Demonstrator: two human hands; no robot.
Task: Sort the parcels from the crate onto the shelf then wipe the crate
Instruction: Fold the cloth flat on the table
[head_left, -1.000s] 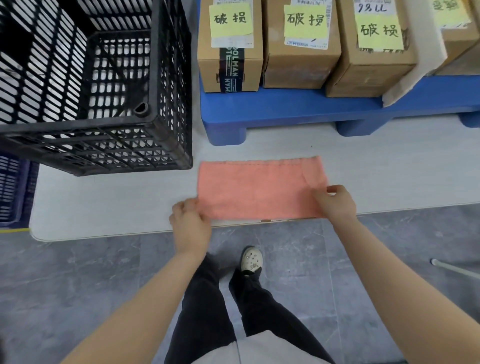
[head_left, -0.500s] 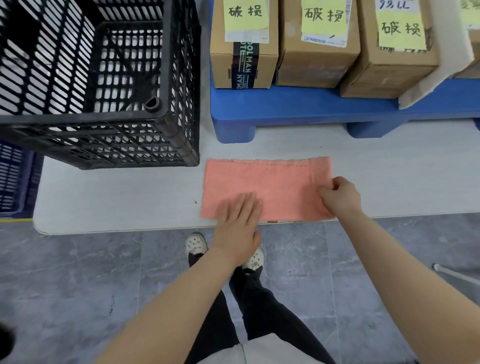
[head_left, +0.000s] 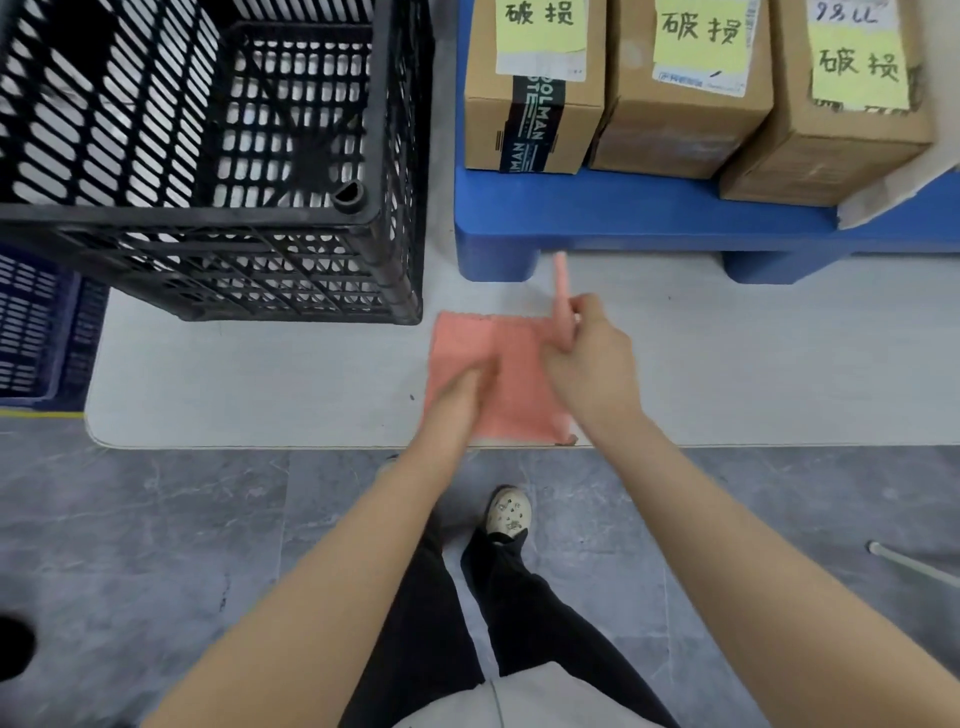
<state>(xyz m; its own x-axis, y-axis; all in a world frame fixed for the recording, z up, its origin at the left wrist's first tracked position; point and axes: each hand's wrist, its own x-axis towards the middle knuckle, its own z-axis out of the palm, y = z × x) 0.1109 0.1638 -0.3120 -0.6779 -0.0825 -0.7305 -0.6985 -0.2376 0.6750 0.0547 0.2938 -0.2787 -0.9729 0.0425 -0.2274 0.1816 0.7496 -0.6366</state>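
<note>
Grey table (head_left: 260, 384), black crate (head_left: 218, 156), pink cloth (head_left: 514, 364)

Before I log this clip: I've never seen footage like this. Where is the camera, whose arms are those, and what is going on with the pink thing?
The camera sits on a person's head and looks down, so the arms, dark trousers and shoe are the wearer's own. No machine is involved. On the pale mat lies a pink cloth. The left hand presses flat on it, while the right hand pinches one end and lifts it up, apparently folding it over. Beyond the cloth stands a black crate, which looks empty. To its right, three cardboard parcels with yellow notes stand on a blue platform.
</note>
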